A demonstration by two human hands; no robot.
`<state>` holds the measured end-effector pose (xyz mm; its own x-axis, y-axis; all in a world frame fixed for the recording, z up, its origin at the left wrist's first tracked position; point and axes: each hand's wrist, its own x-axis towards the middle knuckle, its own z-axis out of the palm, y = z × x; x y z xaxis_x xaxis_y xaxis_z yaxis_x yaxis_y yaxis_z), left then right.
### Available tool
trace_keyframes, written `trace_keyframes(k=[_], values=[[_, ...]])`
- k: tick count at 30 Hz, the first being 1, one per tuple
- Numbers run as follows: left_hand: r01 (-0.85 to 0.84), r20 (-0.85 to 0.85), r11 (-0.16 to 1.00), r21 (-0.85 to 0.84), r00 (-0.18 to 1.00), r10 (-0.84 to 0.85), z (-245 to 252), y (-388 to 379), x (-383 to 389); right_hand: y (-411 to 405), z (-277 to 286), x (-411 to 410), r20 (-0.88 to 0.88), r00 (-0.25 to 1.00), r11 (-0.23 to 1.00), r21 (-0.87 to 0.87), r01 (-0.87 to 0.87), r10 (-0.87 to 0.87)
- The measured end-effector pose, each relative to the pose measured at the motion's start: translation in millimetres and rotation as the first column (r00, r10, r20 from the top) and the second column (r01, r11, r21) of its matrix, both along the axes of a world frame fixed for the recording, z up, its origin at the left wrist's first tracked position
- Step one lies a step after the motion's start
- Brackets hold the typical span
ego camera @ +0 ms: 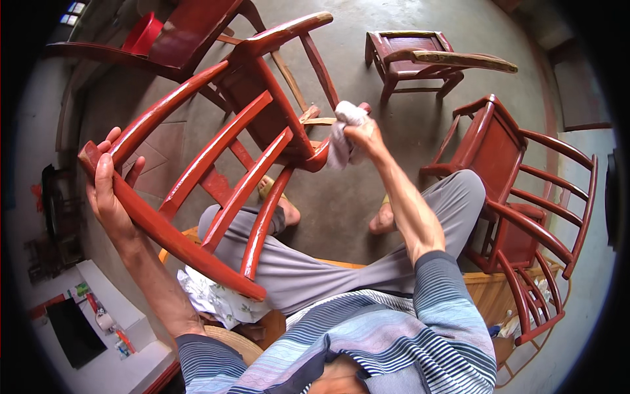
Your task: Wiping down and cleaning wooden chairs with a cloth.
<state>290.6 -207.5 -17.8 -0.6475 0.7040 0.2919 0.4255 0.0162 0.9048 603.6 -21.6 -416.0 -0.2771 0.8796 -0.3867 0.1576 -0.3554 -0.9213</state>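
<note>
A red-painted wooden chair (197, 251) is tilted before me, its slatted back towards my body and its legs pointing away. My left hand (110, 197) grips the top rail of the chair back near its far left end, fingers around the wood. In my right hand (364, 135) is a bunched whitish cloth (339, 143), held against a chair leg beside the seat corner. Part of that leg is hidden behind the cloth and hand. The red paint shines along the slats, and bare wood shows on some lower rungs.
A red wooden chair (413, 42) stands on the concrete floor at the upper right. More red chairs (492, 143) are stacked or crowded at right. A red basin (142, 34) rests on a red bench (182, 34) at upper left. White patterned cloth (221, 300) lies beside my left thigh.
</note>
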Motion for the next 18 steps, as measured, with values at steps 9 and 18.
trace_keyframes(k=[9,18], values=[[0.081,-0.042,0.997,-0.01,0.996,-0.081,-2.0,-2.2,18.2,3.2,110.5,-19.6,-0.741,0.672,0.999,-0.032,-0.039,0.002],[0.107,-0.055,0.994,0.022,0.993,-0.106,-4.9,-22.0,23.2,88.2,217.8,-102.7,-0.392,0.893,0.94,0.331,-0.086,0.219]])
